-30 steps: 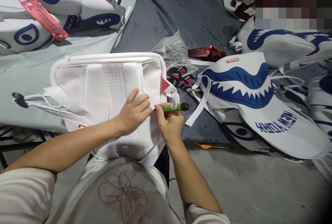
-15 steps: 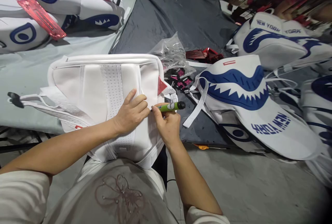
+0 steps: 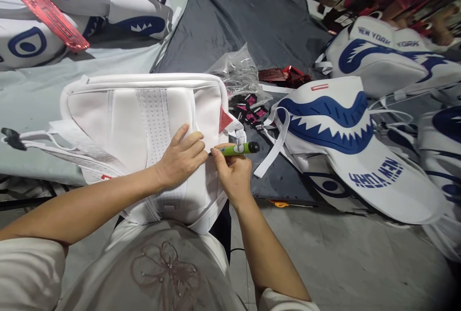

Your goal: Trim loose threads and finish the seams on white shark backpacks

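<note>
A white backpack (image 3: 124, 123) lies with its padded, dotted-mesh side facing up, against my front at the table edge. My left hand (image 3: 182, 157) bears on it with bent fingers gripping the fabric, one finger held apart; its thumb is hidden. My right hand (image 3: 234, 174) pinches a green pen (image 3: 236, 149) with a black end, its tip pointing left at the fabric beside my left fingertips. On the bag's right edge is a red triangle patch (image 3: 225, 119). A strap with a black cord lock (image 3: 13, 139) reaches out to the left.
White-and-blue shark backpacks (image 3: 324, 118) are piled to the right, others (image 3: 133, 3) at upper left with a red tag (image 3: 54, 20). Behind the bag lie a clear plastic bag (image 3: 241, 68) and black-and-pink tags (image 3: 250, 111). An orange-handled tool (image 3: 280, 203) shows at the table edge.
The backpack's left side and cord lock sit slightly farther left in view. Both hands keep their places, with the pen tip still at the fabric.
</note>
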A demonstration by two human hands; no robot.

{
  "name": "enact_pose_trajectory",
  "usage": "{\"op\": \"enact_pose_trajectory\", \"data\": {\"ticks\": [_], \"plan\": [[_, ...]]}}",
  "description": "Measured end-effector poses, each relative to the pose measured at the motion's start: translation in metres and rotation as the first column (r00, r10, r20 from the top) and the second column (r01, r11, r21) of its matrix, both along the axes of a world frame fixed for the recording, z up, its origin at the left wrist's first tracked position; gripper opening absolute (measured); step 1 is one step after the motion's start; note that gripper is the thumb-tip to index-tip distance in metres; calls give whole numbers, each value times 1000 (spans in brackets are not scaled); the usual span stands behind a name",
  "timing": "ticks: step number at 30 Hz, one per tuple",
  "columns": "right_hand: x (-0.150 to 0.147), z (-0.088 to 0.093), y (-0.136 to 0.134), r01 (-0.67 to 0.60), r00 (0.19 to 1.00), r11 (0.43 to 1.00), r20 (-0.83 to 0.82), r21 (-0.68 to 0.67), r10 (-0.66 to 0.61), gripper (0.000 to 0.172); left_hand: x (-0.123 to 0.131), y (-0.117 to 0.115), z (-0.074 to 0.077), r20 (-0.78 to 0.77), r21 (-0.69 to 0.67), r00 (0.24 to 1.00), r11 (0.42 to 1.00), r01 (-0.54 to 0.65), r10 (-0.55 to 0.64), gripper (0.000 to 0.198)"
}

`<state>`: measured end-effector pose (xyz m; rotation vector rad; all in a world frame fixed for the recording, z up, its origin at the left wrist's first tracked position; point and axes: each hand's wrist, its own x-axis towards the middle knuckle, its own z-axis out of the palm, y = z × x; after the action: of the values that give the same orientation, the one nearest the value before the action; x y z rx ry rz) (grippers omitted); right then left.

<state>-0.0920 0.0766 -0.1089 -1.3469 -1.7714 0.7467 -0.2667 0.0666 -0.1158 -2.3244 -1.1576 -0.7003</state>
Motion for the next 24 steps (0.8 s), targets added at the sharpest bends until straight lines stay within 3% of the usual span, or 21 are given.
{"op": "enact_pose_trajectory", "data": {"ticks": [3,9,13,17,24], "plan": [[0,2,2,34,994,999,101,37,-38,33,0,0,1,1,7,1000,1000,9,-9,19],[-1,3,4,27,994,999,101,22,-29,34,1,1,2,6,18,1000,1000,5,-5,18],[0,0,3,18,1000,1000,-16,-8,-18,30,0,1,0,-9,7,1000,1000,1,-1,20],[1,-6,2,82,990,995,-113,-65,-89,32,0,1,0,-8,-17,1000,1000,-3,2,18],[0,-7,4,17,976,979,-207,-204,-60,37,1,0,4,-10,-44,1000,999,-7,7,19]]}}
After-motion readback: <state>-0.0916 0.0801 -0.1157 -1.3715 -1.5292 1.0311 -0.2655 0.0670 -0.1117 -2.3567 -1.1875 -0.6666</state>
